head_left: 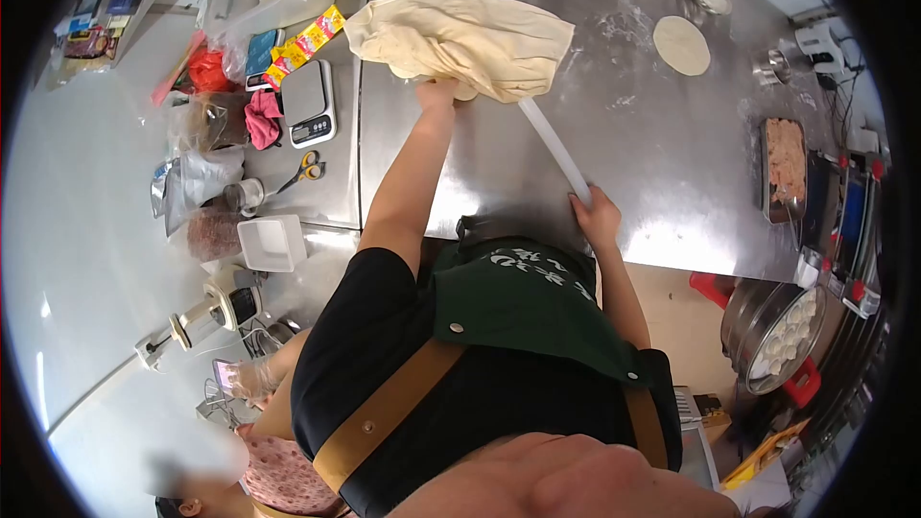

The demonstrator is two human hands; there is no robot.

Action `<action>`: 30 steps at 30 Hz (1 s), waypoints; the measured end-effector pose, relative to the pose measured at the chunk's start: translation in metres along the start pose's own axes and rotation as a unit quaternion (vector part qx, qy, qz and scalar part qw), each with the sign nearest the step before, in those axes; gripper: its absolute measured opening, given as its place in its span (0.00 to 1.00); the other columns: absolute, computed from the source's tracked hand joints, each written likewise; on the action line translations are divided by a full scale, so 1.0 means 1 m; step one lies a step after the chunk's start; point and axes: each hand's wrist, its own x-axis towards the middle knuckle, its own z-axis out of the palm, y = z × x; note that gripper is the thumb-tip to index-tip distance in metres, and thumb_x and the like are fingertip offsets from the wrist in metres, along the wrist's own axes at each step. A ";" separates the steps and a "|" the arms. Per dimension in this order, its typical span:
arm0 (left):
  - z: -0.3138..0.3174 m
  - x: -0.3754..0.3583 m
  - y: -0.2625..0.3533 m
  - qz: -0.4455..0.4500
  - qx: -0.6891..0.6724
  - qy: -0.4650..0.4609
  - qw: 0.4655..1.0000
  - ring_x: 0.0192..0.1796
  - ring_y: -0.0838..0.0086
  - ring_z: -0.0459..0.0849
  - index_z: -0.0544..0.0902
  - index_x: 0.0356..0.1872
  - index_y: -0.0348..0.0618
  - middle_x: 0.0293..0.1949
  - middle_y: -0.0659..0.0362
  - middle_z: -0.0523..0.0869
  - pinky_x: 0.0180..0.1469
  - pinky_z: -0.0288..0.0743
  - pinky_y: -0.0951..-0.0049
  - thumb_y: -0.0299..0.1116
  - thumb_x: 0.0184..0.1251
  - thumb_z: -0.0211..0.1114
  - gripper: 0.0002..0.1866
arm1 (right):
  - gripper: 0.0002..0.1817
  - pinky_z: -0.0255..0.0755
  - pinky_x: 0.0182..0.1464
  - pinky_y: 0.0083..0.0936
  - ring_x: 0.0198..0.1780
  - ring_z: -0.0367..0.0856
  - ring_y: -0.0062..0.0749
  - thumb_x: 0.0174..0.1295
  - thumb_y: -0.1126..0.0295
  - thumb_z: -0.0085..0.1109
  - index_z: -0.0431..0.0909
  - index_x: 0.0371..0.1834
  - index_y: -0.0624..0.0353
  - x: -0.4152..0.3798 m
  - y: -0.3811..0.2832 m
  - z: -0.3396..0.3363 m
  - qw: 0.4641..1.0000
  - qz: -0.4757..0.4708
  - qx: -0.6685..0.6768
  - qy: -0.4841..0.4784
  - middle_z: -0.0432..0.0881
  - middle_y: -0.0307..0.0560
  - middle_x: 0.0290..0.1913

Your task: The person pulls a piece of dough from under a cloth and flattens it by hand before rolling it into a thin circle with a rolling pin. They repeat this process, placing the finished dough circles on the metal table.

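A cream-coloured cloth (480,38) lies bunched on the steel table, with pale dough pieces partly showing under its near edge. My left hand (437,94) is at that near edge, its fingers hidden beneath the cloth. My right hand (599,215) is closed round the near end of a long white rod (556,149), whose far end reaches the cloth's edge. Farther right, a flat round of dough (681,45) lies on the floured steel.
Left of the cloth are a digital scale (309,104), scissors (303,171) and a white tray (272,243). A filling tray (786,168) stands at right, above a steamer pot (773,334). A co-worker (278,460) is at lower left. The steel table (672,201) has a near edge.
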 end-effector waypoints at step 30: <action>0.355 -0.056 0.059 0.327 0.258 -0.122 0.901 0.34 0.62 0.90 0.78 0.40 0.34 0.31 0.47 0.87 0.32 0.83 0.63 0.22 0.54 0.67 0.12 | 0.15 0.71 0.33 0.27 0.29 0.75 0.25 0.64 0.63 0.65 0.78 0.38 0.68 -0.064 0.054 -0.098 0.907 0.326 0.238 0.118 0.79 0.49 0.26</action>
